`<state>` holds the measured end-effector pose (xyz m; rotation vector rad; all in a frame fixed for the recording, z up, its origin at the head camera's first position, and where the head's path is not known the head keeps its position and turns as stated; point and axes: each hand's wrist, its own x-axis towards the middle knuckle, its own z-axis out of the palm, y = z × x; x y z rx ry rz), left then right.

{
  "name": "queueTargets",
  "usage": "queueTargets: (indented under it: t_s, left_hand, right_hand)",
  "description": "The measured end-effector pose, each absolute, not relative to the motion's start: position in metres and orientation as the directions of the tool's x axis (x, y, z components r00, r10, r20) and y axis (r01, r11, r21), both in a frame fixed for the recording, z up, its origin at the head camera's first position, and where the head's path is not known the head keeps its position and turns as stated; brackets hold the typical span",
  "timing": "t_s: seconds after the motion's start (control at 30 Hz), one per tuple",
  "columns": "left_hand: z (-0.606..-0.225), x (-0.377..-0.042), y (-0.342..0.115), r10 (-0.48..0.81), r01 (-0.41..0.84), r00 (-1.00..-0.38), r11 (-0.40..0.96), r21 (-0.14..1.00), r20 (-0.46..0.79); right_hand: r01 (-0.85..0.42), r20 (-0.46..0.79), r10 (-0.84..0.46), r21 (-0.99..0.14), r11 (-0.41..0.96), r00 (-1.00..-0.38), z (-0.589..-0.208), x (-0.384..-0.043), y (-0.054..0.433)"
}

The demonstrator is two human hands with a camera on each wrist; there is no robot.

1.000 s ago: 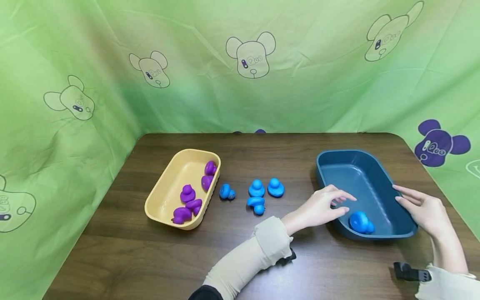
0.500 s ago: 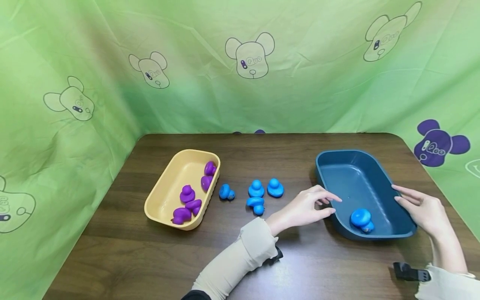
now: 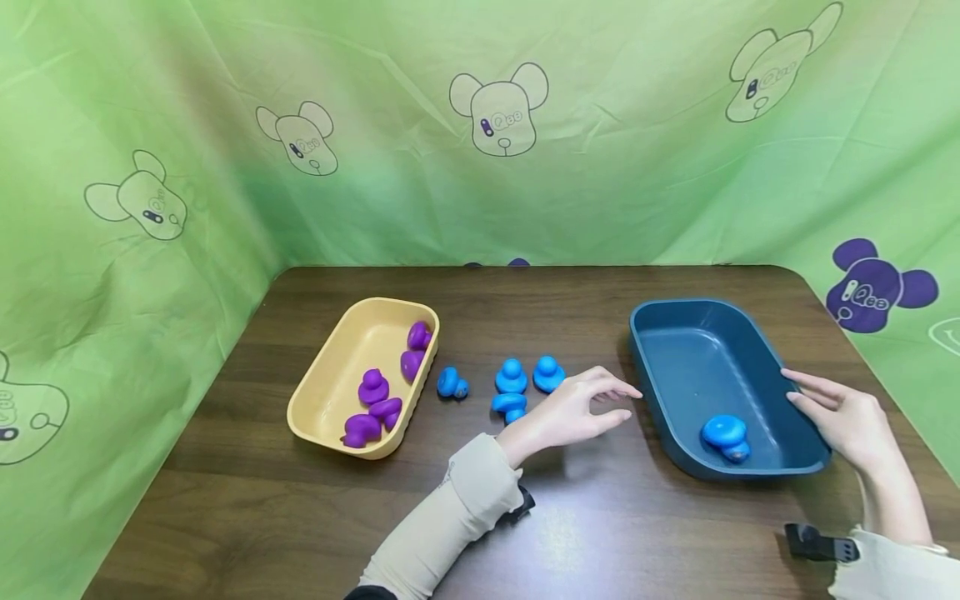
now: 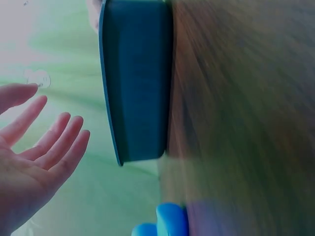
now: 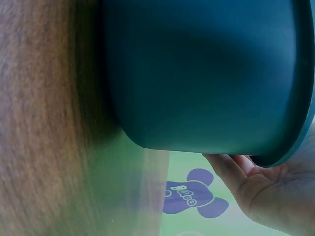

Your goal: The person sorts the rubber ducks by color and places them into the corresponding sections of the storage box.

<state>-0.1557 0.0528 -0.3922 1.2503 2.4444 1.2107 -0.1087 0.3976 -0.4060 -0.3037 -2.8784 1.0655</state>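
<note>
My left hand (image 3: 573,410) hovers over the table with nothing in it, fingers loosely extended toward the near side of the dark blue basin (image 3: 686,446). In the left wrist view its palm and spread fingers show beside the basin's wall. My right hand (image 3: 855,421) holds the basin's right rim, thumb and index finger over the edge; the right wrist view shows other fingers outside the wall. A blue duck-like toy (image 3: 724,432), round body with a ball-shaped head, lies inside the basin. Several more blue toys (image 3: 512,377) lie left of my left hand, one partly covered by it.
A yellow basin (image 3: 322,383) with several purple duck-like toys (image 3: 373,387) stands on the left of the wooden table (image 3: 262,500). Another blue toy (image 3: 452,382) lies next to its right side. A green printed cloth (image 3: 600,183) hangs behind the table.
My left hand has drawn back leftward out of the basin, toward the loose blue toys. The blue toy in the basin has rolled slightly and settled. My right hand stays at the rim.
</note>
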Motion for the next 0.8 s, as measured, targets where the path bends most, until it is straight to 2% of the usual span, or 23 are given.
queueTargets:
  t_s: [0.5, 0.8]
  left_hand:
    - [-0.398, -0.163, 0.011, 0.673, 0.612, -0.697, 0.379, 0.694, 0.248]
    - [-0.401, -0.165, -0.005, 0.665, 0.652, -0.678, 0.347, 0.674, 0.313]
  right_hand:
    - [0.173, -0.033, 0.200, -0.650, 0.740, -0.979, -0.404, -0.108, 0.395]
    - [0.165, -0.017, 0.203, -0.649, 0.742, -0.979, -0.405, -0.108, 0.396]
